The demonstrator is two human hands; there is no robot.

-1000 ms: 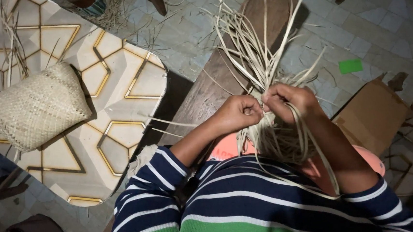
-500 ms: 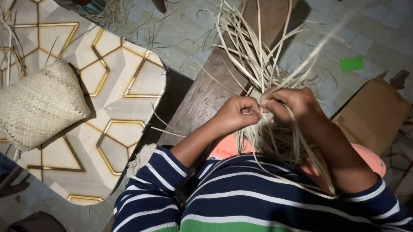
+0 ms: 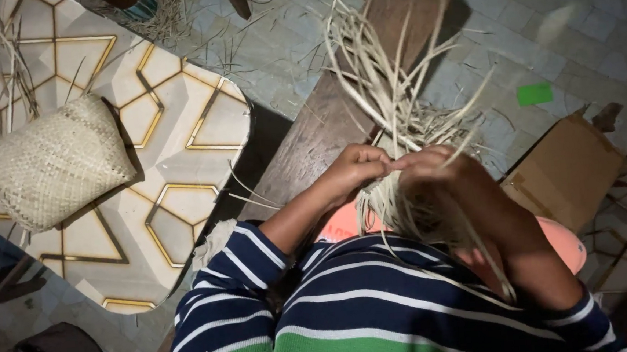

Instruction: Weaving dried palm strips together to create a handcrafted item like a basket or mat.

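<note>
Change: right hand (image 3: pixel 430 166) had blurred, shifting along the strips (image 3: pixel 390 112).
Left hand (image 3: pixel 357 169): fingers pinched strips.
Right hand: fingers curled on strips.
Nearby: basket (image 3: pixel 55 163), mat (image 3: pixel 178 127).

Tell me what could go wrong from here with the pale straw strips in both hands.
1. The long pale straw strips fan out loose above the left hand and right hand; stray ends could tangle or slip out of the weave.
2. Both hands pinch at one spot, and the thin strips might kink or snap if pulled hard.
3. The part-woven piece sits close to the striped sleeves, partly hidden, so a missed strand may go unnoticed.
</note>
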